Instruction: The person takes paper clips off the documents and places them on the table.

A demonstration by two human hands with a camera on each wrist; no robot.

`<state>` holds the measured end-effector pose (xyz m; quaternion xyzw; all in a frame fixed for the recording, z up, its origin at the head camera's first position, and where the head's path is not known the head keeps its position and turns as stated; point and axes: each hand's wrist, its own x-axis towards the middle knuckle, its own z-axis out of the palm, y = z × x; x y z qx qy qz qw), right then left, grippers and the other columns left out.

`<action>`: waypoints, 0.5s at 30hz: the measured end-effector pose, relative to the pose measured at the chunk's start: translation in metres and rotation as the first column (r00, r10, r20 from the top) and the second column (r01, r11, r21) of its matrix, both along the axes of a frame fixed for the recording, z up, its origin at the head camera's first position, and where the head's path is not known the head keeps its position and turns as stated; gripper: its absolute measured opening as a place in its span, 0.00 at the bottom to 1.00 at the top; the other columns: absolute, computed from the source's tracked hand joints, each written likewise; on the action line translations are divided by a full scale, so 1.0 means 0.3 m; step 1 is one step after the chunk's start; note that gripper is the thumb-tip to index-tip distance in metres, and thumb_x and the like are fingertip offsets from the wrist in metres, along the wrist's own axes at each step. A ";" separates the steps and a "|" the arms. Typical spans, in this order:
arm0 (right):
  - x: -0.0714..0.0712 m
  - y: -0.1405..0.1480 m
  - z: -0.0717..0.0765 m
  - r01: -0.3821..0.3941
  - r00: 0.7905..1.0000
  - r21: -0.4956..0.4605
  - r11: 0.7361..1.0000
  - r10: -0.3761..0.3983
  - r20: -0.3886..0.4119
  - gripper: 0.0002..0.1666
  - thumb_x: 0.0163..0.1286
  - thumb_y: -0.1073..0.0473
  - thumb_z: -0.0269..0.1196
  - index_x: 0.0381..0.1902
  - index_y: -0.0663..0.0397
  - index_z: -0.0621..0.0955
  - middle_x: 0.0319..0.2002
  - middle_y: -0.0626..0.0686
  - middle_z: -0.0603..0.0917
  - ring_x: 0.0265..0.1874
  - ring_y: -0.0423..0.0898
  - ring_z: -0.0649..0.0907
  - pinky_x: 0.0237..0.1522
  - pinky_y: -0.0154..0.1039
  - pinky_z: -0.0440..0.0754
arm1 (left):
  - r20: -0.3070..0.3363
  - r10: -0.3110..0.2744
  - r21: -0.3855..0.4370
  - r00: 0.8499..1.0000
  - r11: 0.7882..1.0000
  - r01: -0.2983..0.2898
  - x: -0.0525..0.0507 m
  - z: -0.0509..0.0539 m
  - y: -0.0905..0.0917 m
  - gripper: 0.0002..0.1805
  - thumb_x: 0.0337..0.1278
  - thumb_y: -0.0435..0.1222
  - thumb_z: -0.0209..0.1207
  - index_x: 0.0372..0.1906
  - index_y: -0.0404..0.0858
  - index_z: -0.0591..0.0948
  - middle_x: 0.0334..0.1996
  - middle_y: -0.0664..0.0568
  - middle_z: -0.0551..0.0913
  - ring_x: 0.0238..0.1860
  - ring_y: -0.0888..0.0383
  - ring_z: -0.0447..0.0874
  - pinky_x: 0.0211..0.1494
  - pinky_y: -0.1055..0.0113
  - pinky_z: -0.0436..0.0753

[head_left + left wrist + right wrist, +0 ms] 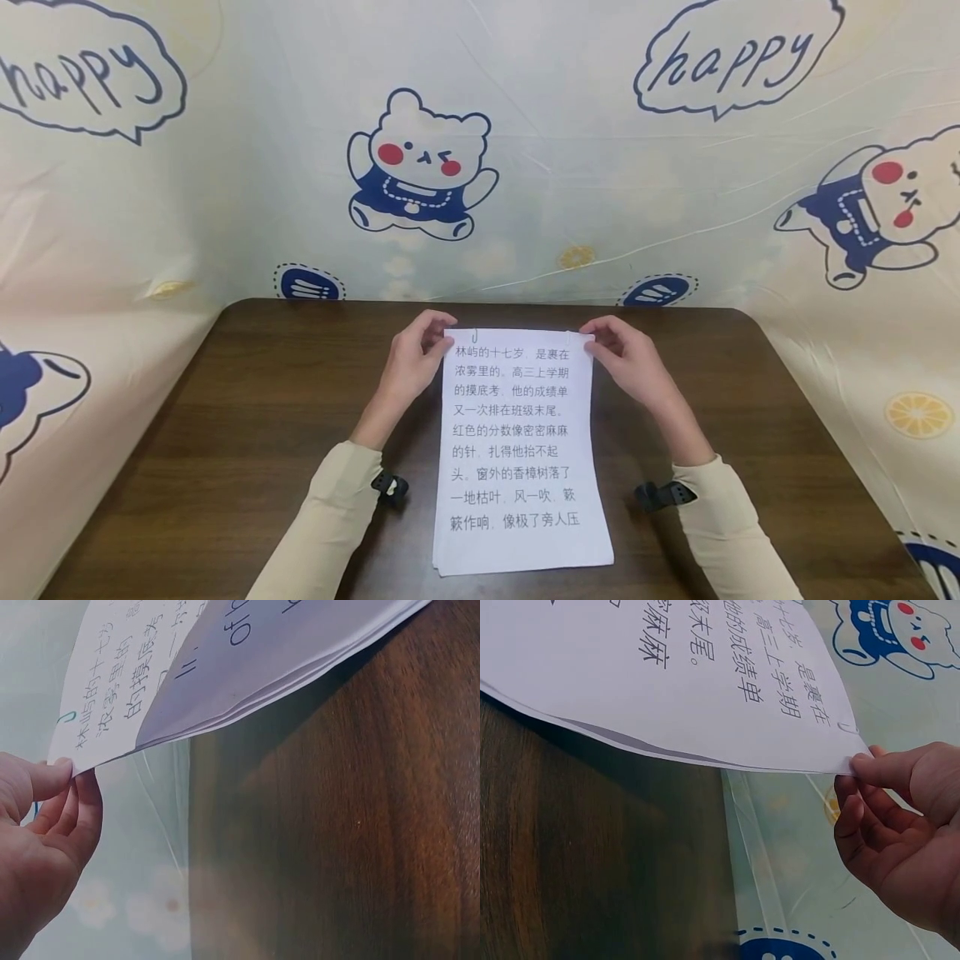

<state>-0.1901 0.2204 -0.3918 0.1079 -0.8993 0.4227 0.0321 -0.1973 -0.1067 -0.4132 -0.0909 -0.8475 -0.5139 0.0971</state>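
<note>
A stack of printed paper sheets (517, 433) is held up by its two top corners, with lines of Chinese text on the front. My left hand (414, 354) pinches the top left corner between thumb and fingers. At the opposite corner, my right hand (632, 360) grips the paper the same way. A green paper clip (67, 718) sits on the top edge near the left hand, and a pale clip (847, 728) near the right. The left wrist view shows the sheets' edges slightly apart, and printing on the back of a sheet.
Beneath the sheets is a dark brown wooden table (285, 433) with rounded far corners. A pale curtain (555, 183) printed with bears and the word "happy" hangs behind and at both sides. Dark straps (663, 497) circle both wrists over cream sleeves (322, 517).
</note>
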 end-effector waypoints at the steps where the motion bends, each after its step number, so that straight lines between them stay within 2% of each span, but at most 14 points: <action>1: 0.001 0.001 0.001 -0.001 1.000 -0.001 1.000 0.001 0.003 0.15 0.73 0.60 0.62 0.56 0.49 0.79 0.50 0.55 0.85 0.42 0.52 0.83 0.43 0.34 0.83 | 0.005 -0.002 0.005 1.000 1.000 0.002 0.000 0.000 0.000 0.15 0.65 0.27 0.60 0.55 0.40 0.79 0.44 0.43 0.84 0.43 0.49 0.82 0.48 0.60 0.80; 15: 0.007 0.012 0.002 -0.019 1.000 0.007 1.000 0.019 0.001 0.19 0.72 0.57 0.64 0.59 0.48 0.77 0.53 0.55 0.83 0.44 0.50 0.81 0.45 0.35 0.82 | 0.014 -0.015 0.061 1.000 0.998 0.014 -0.001 -0.006 0.009 0.15 0.65 0.27 0.60 0.54 0.42 0.80 0.49 0.40 0.83 0.45 0.48 0.83 0.49 0.59 0.81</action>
